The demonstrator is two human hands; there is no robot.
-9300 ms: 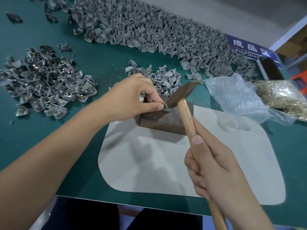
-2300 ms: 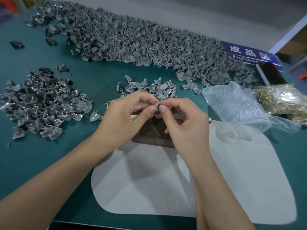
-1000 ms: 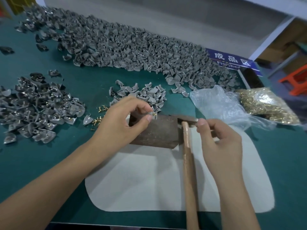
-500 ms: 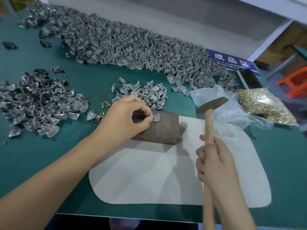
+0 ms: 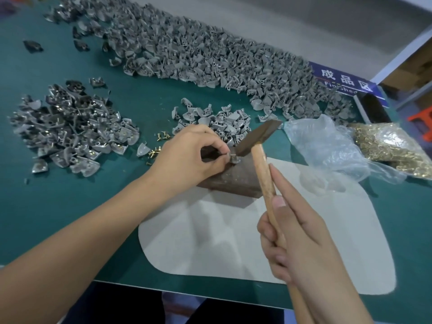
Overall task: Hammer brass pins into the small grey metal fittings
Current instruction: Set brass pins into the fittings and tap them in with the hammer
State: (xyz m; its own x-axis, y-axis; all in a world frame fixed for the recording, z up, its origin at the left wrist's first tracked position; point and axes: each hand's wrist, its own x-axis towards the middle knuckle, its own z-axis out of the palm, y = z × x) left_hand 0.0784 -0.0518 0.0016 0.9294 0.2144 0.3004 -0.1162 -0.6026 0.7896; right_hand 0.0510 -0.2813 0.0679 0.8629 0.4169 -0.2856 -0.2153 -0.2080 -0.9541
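My left hand [image 5: 189,155] pinches a small grey fitting [image 5: 232,157] on top of a dark metal block [image 5: 236,178]. My right hand [image 5: 301,244] grips the wooden handle of a hammer [image 5: 263,169]. The dark hammer head [image 5: 258,136] is tilted, with its lower face down on the fitting. A few loose brass pins [image 5: 155,152] lie on the green table just left of my left hand. The pin in the fitting is hidden under the hammer head.
A pale mat [image 5: 233,242] lies under the block. A pile of fittings with brass pins [image 5: 70,129] lies at left, a small grey heap [image 5: 217,120] behind the block, a long heap [image 5: 210,54] at the back. A plastic bag [image 5: 327,146] and brass pins [image 5: 392,146] sit right.
The hammer was raised to the right of the block half a second ago; now its head has swung down and left onto the fitting. My left hand still holds the fitting on the block.
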